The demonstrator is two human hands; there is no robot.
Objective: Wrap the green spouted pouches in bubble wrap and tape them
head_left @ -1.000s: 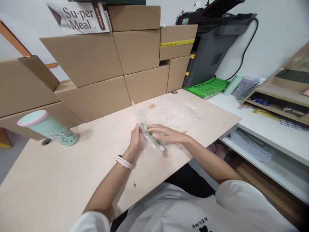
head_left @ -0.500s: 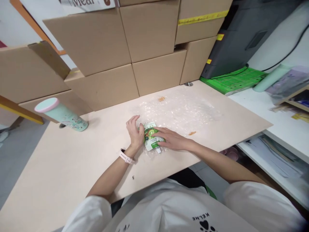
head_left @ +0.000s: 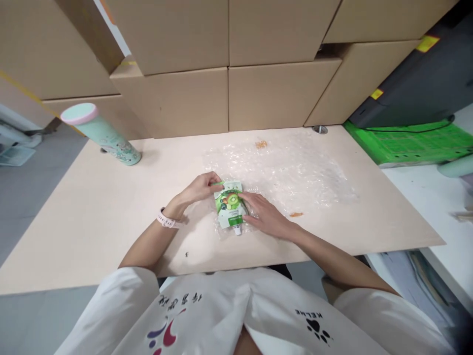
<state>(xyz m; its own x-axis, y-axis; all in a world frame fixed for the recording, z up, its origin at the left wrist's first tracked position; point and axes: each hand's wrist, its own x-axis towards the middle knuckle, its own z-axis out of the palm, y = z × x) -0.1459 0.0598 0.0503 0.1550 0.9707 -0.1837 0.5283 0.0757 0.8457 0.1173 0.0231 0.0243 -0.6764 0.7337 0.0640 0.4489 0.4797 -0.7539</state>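
A green and white squeeze pouch with kiwi pictures lies flat, its white cap toward me. Under it and beyond it, clear bubble wrap spreads over the table. My left hand is closed, thumb and fingers pinched together at the pouch's far left corner, seemingly on the wrap's edge; the fingertips are partly hidden. My right hand lies open, its fingers apart and their tips resting on the pouch's right side.
A mint tumbler with a pink lid stands at the table's left. Stacked cardboard boxes line the back. To the right are a green crate and a dark grey case. Orange tape bits stick to the wrap.
My left hand has shifted from the pouch's left side to its far left corner, with its fingers drawn together. More of the pouch shows. My right hand remains on the pouch; the view has turned.
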